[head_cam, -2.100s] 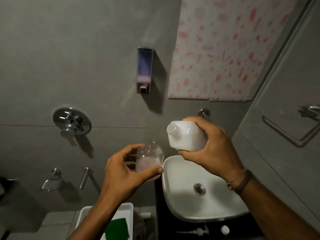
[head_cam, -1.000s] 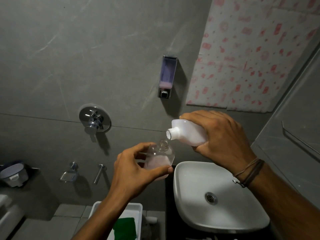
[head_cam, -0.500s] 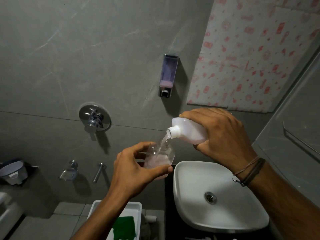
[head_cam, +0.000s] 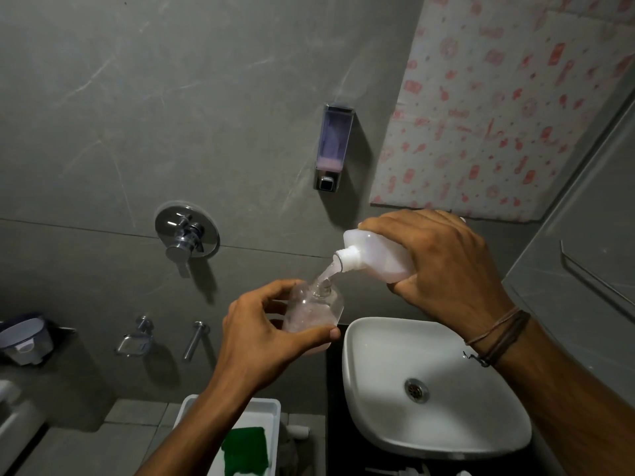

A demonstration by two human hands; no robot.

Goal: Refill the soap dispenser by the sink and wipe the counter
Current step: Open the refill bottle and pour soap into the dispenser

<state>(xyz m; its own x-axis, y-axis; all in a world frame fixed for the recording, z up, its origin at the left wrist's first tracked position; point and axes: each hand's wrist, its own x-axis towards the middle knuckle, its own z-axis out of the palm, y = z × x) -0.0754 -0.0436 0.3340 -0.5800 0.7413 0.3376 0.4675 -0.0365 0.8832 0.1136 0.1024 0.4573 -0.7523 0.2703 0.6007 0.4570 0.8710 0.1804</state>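
My left hand (head_cam: 264, 341) grips a small clear dispenser bottle (head_cam: 314, 309) with pale pink soap in its lower part, held upright just left of the white sink (head_cam: 433, 383). My right hand (head_cam: 446, 266) holds a white refill bottle (head_cam: 374, 254) tipped down to the left. A thin stream of soap runs from its open neck into the clear bottle's mouth. A wall-mounted soap dispenser (head_cam: 332, 151) hangs above, with a little pink soap at its bottom.
A chrome shower mixer (head_cam: 185, 235) and two small taps (head_cam: 196, 338) sit on the grey wall at left. Below my left arm a white tray (head_cam: 268, 407) holds a green cloth (head_cam: 245, 448). A glass partition with a rail (head_cam: 591, 280) stands at right.
The white refill bottle has tipped further down over the clear bottle and soap now pours between them. The view has shifted left; both hands keep their grips.
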